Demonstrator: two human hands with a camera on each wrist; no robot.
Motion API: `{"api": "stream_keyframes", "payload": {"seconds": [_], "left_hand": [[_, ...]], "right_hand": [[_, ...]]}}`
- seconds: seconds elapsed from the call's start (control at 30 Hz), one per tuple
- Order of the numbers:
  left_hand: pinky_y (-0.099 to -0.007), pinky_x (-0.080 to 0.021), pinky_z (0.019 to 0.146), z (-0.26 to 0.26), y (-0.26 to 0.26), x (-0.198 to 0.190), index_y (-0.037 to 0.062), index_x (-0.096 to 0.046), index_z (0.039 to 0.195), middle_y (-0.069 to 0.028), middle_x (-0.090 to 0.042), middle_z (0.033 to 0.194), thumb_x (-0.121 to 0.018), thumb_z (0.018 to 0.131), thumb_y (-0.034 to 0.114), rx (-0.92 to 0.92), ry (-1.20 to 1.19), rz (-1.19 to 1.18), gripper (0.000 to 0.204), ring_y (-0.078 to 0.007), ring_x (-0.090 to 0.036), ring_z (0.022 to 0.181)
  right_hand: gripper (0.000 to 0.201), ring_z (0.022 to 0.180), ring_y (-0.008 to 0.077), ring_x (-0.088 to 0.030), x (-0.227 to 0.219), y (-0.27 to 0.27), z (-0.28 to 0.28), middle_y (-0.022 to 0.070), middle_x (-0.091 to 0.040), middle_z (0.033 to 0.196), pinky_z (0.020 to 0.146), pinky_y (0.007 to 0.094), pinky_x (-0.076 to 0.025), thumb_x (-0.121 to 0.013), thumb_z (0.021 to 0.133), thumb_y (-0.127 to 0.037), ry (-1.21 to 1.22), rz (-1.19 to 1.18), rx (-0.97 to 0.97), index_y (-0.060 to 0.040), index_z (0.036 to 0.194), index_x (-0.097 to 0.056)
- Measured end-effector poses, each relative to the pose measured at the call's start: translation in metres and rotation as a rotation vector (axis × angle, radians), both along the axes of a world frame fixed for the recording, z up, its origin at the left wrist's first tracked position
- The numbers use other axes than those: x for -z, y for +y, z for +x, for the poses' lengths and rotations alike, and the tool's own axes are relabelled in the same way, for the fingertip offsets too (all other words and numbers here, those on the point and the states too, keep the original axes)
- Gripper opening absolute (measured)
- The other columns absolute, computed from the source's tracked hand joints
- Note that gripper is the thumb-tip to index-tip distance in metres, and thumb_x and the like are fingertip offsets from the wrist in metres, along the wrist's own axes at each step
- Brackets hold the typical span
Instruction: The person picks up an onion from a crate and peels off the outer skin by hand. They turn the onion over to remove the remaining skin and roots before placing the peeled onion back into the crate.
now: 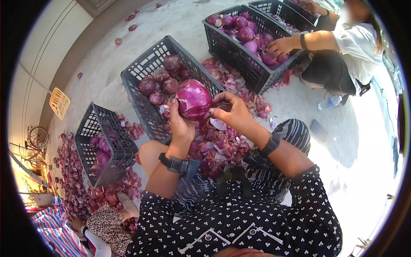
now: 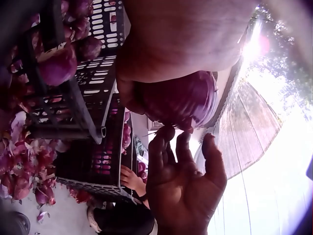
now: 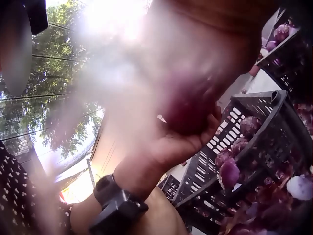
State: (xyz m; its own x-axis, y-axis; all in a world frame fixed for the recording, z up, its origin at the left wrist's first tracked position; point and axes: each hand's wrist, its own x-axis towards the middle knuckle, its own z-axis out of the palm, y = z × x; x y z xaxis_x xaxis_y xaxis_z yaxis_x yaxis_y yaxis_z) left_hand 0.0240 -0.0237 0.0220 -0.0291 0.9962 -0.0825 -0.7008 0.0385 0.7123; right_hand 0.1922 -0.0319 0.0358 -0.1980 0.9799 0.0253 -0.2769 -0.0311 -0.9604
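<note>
A large purple onion point(image 1: 194, 100), its skin glossy with pale patches, is gripped in my left hand point(image 1: 183, 128). It is above a black crate point(image 1: 147, 112) holding several duller, rougher onions point(image 1: 160, 80). My right hand point(image 1: 236, 115) is at the onion's right side, fingers bent toward it. From the left wrist view, the fingertips of the right hand point(image 2: 183, 183) reach the onion's lower end point(image 2: 181, 103), with the thumb apart from the fingers. Glare blurs the onion point(image 3: 188, 110) in the right wrist view, where the left hand point(image 3: 171, 149) is beneath it.
Loose onion skins point(image 1: 220, 145) lie heaped between my knees and the crates. A second crate point(image 1: 239, 55) of onions stands ahead, where another person's hand point(image 1: 282, 45) reaches in. To the left are a smaller crate point(image 1: 100, 141) and many onions point(image 1: 70, 171) on the floor.
</note>
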Motion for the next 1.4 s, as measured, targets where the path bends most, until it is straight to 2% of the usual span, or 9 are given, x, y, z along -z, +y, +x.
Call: {"api": "stream_keyframes", "payload": {"seconds": [0.27, 0.57, 0.67, 0.73, 0.9, 0.97, 1.03, 1.17, 1.4], "left_hand": [[-0.0390, -0.042, 0.096, 0.002, -0.001, 0.003, 0.0112, -0.038, 0.121, -0.0081, -0.048, 0.119, -0.044, 0.094, 0.031, 0.017, 0.042, 0.113, 0.034, -0.0219, -0.050, 0.111], [-0.0374, -0.041, 0.095, 0.002, 0.000, -0.001, 0.0086, -0.038, 0.121, -0.0078, -0.047, 0.118, -0.046, 0.093, 0.032, -0.143, 0.290, 0.210, 0.037, -0.0199, -0.049, 0.111], [-0.0386, -0.042, 0.096, 0.001, 0.001, 0.003, 0.0075, -0.041, 0.121, -0.0090, -0.050, 0.119, -0.044, 0.093, 0.034, -0.076, 0.123, 0.110, 0.039, -0.0223, -0.051, 0.111], [-0.0448, -0.046, 0.092, 0.003, 0.002, 0.001, 0.0086, -0.044, 0.127, -0.0104, -0.053, 0.124, -0.036, 0.094, 0.041, -0.023, -0.038, -0.017, 0.047, -0.0275, -0.054, 0.112], [-0.0441, -0.046, 0.092, 0.002, -0.002, -0.010, 0.0074, -0.044, 0.128, -0.0103, -0.053, 0.124, -0.035, 0.094, 0.042, 0.038, -0.071, -0.064, 0.049, -0.0271, -0.055, 0.111], [-0.0437, -0.046, 0.092, 0.002, 0.000, -0.007, 0.0074, -0.044, 0.127, -0.0102, -0.053, 0.124, -0.036, 0.094, 0.042, 0.018, -0.053, -0.070, 0.048, -0.0268, -0.055, 0.111], [-0.0422, -0.043, 0.097, 0.000, 0.002, 0.001, 0.0119, -0.045, 0.119, -0.0080, -0.052, 0.120, -0.044, 0.094, 0.031, -0.043, -0.051, -0.016, 0.031, -0.0240, -0.051, 0.113], [-0.0399, -0.043, 0.095, 0.005, -0.002, -0.003, 0.0114, -0.040, 0.119, -0.0072, -0.050, 0.118, -0.045, 0.094, 0.029, -0.062, 0.067, 0.106, 0.031, -0.0210, -0.051, 0.112], [-0.0398, -0.042, 0.096, 0.007, -0.002, -0.003, 0.0102, -0.039, 0.118, -0.0079, -0.050, 0.117, -0.045, 0.094, 0.029, -0.067, 0.101, 0.144, 0.031, -0.0206, -0.050, 0.111]], "right_hand": [[0.019, 0.072, 0.0071, -0.059, 0.003, 0.002, 0.006, 0.0015, -0.062, 0.080, 0.064, 0.0223, -0.048, -0.068, 0.078, -0.007, -0.037, -0.041, -0.039, 0.0006, 0.092, -0.058], [0.013, 0.068, 0.0062, -0.056, 0.007, 0.003, 0.004, 0.0007, -0.061, 0.075, 0.062, 0.0225, -0.046, -0.063, 0.077, -0.007, -0.159, -0.006, -0.002, 0.0019, 0.085, -0.062], [0.013, 0.069, 0.0074, -0.057, 0.014, 0.005, 0.004, 0.0030, -0.063, 0.077, 0.064, 0.0237, -0.047, -0.063, 0.077, -0.008, -0.113, 0.011, -0.012, 0.0017, 0.085, -0.063], [0.012, 0.069, 0.0083, -0.058, 0.013, 0.008, 0.011, 0.0039, -0.064, 0.078, 0.064, 0.0242, -0.048, -0.063, 0.077, -0.007, -0.168, 0.004, 0.008, 0.0017, 0.084, -0.063], [0.013, 0.068, 0.0107, -0.061, -0.002, 0.005, 0.012, 0.0055, -0.064, 0.077, 0.061, 0.0251, -0.049, -0.064, 0.079, -0.009, -0.263, -0.033, 0.091, 0.0013, 0.087, -0.061], [0.016, 0.068, 0.0113, -0.062, -0.006, 0.001, 0.007, 0.0049, -0.063, 0.077, 0.059, 0.0250, -0.050, -0.064, 0.083, -0.013, -0.092, -0.051, 0.015, 0.0002, 0.092, -0.059], [0.017, 0.068, 0.0115, -0.062, -0.006, 0.002, 0.005, 0.0052, -0.063, 0.077, 0.059, 0.0253, -0.050, -0.064, 0.085, -0.014, -0.052, -0.093, -0.015, -0.0005, 0.094, -0.059], [0.014, 0.068, 0.0135, -0.063, -0.004, 0.005, 0.007, 0.0057, -0.063, 0.080, 0.059, 0.0277, -0.052, -0.062, 0.087, -0.014, 0.110, -0.280, -0.077, -0.0020, 0.093, -0.058], [0.010, 0.067, 0.0165, -0.064, -0.001, 0.006, 0.008, 0.0062, -0.063, 0.081, 0.060, 0.0302, -0.053, -0.059, 0.087, -0.011, 0.125, -0.349, -0.131, -0.0013, 0.092, -0.058]]}}
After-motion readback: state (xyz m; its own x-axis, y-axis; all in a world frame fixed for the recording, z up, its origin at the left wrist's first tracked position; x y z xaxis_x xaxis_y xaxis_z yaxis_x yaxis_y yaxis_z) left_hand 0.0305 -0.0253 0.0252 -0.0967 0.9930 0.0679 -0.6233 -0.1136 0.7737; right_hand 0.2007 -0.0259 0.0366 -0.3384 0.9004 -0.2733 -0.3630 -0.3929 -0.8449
